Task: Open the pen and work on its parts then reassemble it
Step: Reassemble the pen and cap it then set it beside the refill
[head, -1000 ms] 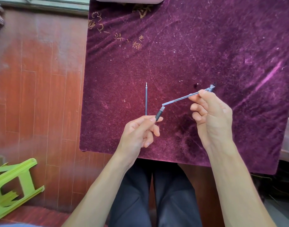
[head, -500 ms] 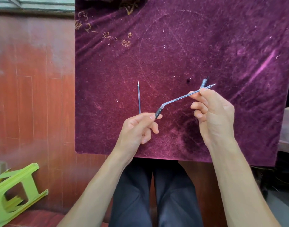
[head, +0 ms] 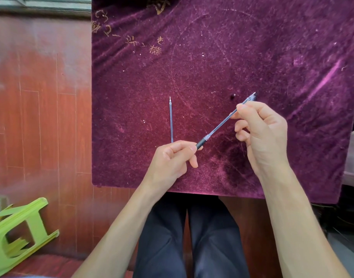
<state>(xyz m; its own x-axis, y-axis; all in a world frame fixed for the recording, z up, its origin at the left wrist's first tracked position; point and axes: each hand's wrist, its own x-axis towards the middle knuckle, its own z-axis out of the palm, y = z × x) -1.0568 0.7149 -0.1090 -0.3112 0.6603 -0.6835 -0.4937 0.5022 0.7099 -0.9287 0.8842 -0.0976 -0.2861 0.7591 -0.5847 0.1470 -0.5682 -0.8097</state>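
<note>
My left hand (head: pixel 172 157) is closed down to a pinch, thumb and forefinger meeting on the dark grip section (head: pixel 200 145) of the pen, with the other fingers curled loosely beneath. My right hand (head: pixel 261 135) is likewise closed in a fingertip pinch, higher up on the clear barrel (head: pixel 222 123), the thumb pressing from the near side and the remaining fingers folded under the shaft. Grip and barrel run in one straight line between the two hands, rising from lower left to upper right (whether the joint between them is fully seated I cannot tell). Past my right fingers the barrel's far end (head: pixel 252 96) sticks out, dark at the tip.

Both forearms come up from the bottom of the view, bare, wrists held above the worktop (head: pixel 212 57), which is covered in purple velvet with gold lettering near its far left corner. The pen is held just over this cloth, not resting on it.

The slim refill (head: pixel 171 120) lies on the velvet just beyond my left hand, pointing straight away from me, tip at the far end. Below the worktop's edge are dark trousers (head: pixel 192 237), and a lime-green stool (head: pixel 18 231) lies tipped on the red wooden floor (head: pixel 42 117) at left.
</note>
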